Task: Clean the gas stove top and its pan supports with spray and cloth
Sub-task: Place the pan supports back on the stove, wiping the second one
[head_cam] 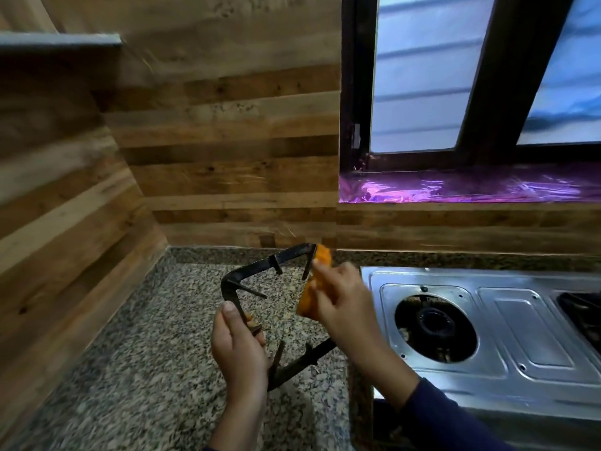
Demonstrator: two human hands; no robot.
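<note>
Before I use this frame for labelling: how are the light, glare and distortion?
Head view: dim, lit mostly from the window; purple glare on the sill; wide-angle bending of the wood walls; soft blur on the orange cloth and right hand.

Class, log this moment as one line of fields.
left hand: grips black square metal pan support | right hand: rubs it with orange cloth | steel stove top: burner uncovered

No readable text, label, brand or number anywhere in view.
</note>
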